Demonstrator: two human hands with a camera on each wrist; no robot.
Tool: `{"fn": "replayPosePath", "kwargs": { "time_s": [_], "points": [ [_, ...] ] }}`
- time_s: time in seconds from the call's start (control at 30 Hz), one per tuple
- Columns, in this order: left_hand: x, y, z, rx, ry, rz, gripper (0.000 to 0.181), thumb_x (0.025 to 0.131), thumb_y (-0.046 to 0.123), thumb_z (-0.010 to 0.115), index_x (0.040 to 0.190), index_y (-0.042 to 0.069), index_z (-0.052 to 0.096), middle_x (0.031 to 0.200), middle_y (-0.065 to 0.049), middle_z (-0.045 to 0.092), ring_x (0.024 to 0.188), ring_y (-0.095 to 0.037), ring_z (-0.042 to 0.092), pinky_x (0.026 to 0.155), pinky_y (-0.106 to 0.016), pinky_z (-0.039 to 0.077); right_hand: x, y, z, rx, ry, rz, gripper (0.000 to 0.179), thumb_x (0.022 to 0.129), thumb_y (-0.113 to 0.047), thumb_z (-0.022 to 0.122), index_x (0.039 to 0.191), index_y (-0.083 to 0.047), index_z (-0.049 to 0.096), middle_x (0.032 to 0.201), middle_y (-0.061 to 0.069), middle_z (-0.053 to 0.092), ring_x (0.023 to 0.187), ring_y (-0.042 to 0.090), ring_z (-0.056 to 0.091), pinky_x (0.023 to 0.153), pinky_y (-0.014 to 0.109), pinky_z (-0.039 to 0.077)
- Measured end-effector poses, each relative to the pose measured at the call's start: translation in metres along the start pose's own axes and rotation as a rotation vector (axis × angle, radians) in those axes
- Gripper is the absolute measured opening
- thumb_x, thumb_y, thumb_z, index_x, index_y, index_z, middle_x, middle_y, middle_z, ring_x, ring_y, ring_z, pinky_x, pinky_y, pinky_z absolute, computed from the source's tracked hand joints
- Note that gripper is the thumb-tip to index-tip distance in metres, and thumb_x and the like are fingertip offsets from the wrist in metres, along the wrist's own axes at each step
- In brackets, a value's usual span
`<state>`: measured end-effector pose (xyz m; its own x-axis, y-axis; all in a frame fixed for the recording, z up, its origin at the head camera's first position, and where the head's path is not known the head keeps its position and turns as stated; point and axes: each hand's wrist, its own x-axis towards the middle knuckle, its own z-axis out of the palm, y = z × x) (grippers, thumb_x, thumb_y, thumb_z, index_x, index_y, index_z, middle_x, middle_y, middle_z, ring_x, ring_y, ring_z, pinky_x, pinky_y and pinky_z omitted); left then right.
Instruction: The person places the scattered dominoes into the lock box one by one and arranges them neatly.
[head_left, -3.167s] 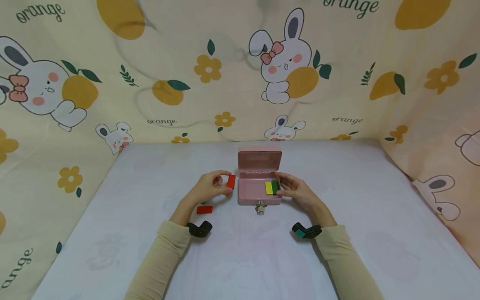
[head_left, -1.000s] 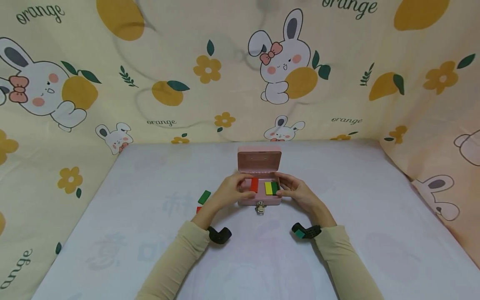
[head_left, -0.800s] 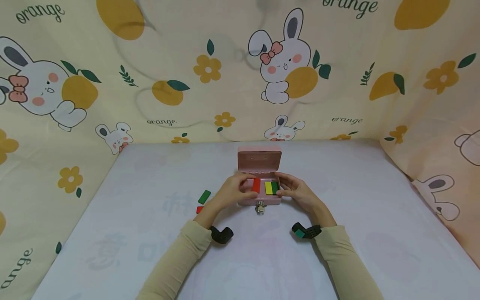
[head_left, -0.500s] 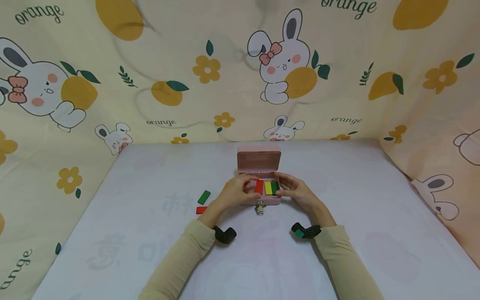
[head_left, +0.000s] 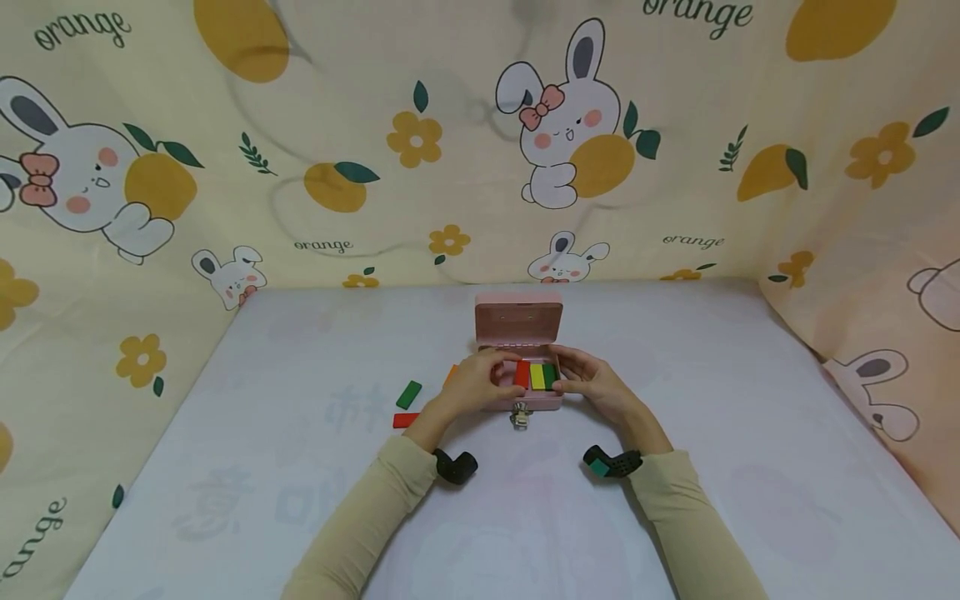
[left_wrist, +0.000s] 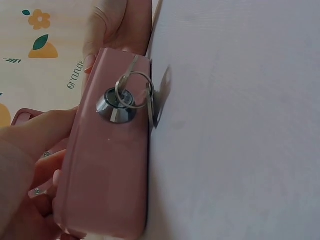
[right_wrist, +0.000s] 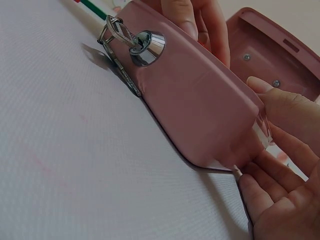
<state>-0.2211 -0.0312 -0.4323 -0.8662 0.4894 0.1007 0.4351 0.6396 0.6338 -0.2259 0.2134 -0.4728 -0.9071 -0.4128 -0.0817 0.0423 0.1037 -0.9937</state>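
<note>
A pink metal cash box (head_left: 497,403) stands on the table with its lid (head_left: 519,321) raised. Inside, my left hand (head_left: 474,385) pinches a red block (head_left: 522,375) between thumb and fingers, right beside a yellow block (head_left: 536,377). A green block (head_left: 549,377) lies to the right of the yellow one. My right hand (head_left: 603,387) grips the box's right end; in the right wrist view its thumb (right_wrist: 285,105) is at the rim and its fingers are against the outer side. Keys on a ring (left_wrist: 135,90) hang from the front lock (left_wrist: 116,106).
Left of the box on the white table lie another green block (head_left: 408,394) and a second red block (head_left: 406,421), partly covered by the left wrist. An orange piece (head_left: 451,375) shows behind the left hand. A printed cloth (head_left: 450,192) rises behind and at the sides.
My left hand has carried the red block rightward from outside the box to beside the yellow block inside. The loose green block came into view. My right hand stayed at the box.
</note>
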Motion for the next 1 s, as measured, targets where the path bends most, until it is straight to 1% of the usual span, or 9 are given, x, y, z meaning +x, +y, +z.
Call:
{"fn": "replayPosePath", "kwargs": {
  "time_s": [0.2,0.3,0.43,0.53,0.6,0.7,0.8,0.9,1.0],
  "points": [
    [0.003,0.0,0.002,0.03,-0.005,-0.029,0.053,0.08,0.034,0.077,0.125,0.011,0.062,0.092,-0.006,0.055,0.082,-0.015,0.045,0.069,-0.023,0.034,0.0,-0.001,0.0,-0.001,-0.003,-0.001,0.075,0.087,-0.012,0.069,0.15,-0.005,0.029,0.16,0.015,0.025,0.15,0.034,0.02,0.107,0.019,0.032],
    [0.005,0.001,0.005,0.05,0.009,-0.042,0.052,0.079,0.035,0.078,0.124,0.012,0.063,0.088,-0.004,0.053,0.079,-0.014,0.044,0.066,-0.022,0.032,0.0,-0.001,0.001,-0.002,-0.005,-0.001,0.076,0.087,-0.012,0.07,0.15,-0.005,0.029,0.16,0.015,0.025,0.15,0.034,0.02,0.108,0.02,0.032],
    [0.006,0.003,0.007,0.07,0.023,-0.082,0.052,0.078,0.038,0.078,0.123,0.015,0.064,0.096,-0.005,0.062,0.082,-0.015,0.048,0.069,-0.023,0.034,0.0,-0.001,0.001,0.001,-0.007,-0.009,0.076,0.086,-0.012,0.071,0.15,-0.004,0.03,0.159,0.016,0.025,0.15,0.034,0.02,0.107,0.019,0.033],
    [0.007,0.004,0.009,0.087,0.029,-0.11,0.053,0.078,0.04,0.078,0.123,0.016,0.065,0.101,-0.007,0.065,0.081,-0.016,0.048,0.07,-0.025,0.034,0.0,0.0,0.001,0.002,-0.007,-0.011,0.075,0.086,-0.012,0.07,0.149,-0.004,0.031,0.159,0.016,0.025,0.15,0.034,0.02,0.106,0.018,0.034],
    [0.008,0.004,0.01,0.106,0.036,-0.116,0.054,0.077,0.042,0.078,0.123,0.017,0.065,0.092,-0.004,0.061,0.077,-0.014,0.046,0.067,-0.023,0.031,0.0,0.0,0.001,0.003,-0.007,-0.01,0.075,0.086,-0.012,0.07,0.149,-0.004,0.031,0.159,0.016,0.025,0.15,0.034,0.019,0.106,0.018,0.033],
    [0.009,0.005,0.012,0.147,0.048,-0.114,0.054,0.076,0.044,0.078,0.121,0.017,0.066,0.078,0.0,0.049,0.07,-0.012,0.041,0.062,-0.022,0.026,0.0,0.0,0.001,0.007,-0.005,-0.007,0.075,0.086,-0.011,0.07,0.15,-0.005,0.03,0.159,0.016,0.025,0.15,0.034,0.019,0.106,0.018,0.033],
    [0.009,0.005,0.014,0.184,0.054,-0.123,0.055,0.076,0.046,0.078,0.121,0.018,0.067,0.076,0.003,0.046,0.068,-0.011,0.04,0.061,-0.021,0.025,0.0,0.0,0.001,-0.002,-0.003,-0.005,0.075,0.087,-0.011,0.069,0.15,-0.004,0.029,0.159,0.016,0.025,0.15,0.035,0.02,0.106,0.018,0.033],
    [0.01,0.006,0.015,0.206,0.046,-0.141,0.055,0.076,0.047,0.077,0.122,0.018,0.067,0.079,-0.001,0.053,0.07,-0.013,0.042,0.062,-0.022,0.026,0.0,0.001,0.001,-0.011,0.003,-0.002,0.074,0.088,-0.011,0.068,0.15,-0.004,0.029,0.159,0.017,0.026,0.15,0.035,0.02,0.105,0.018,0.033],
    [0.011,0.007,0.015,0.227,0.033,-0.168,0.054,0.077,0.047,0.077,0.122,0.018,0.066,0.09,-0.004,0.063,0.075,-0.014,0.048,0.066,-0.023,0.033,0.001,0.001,0.001,-0.008,0.005,0.002,0.073,0.088,-0.01,0.068,0.15,-0.005,0.03,0.159,0.016,0.026,0.15,0.034,0.02,0.104,0.016,0.034]
  ]
}}
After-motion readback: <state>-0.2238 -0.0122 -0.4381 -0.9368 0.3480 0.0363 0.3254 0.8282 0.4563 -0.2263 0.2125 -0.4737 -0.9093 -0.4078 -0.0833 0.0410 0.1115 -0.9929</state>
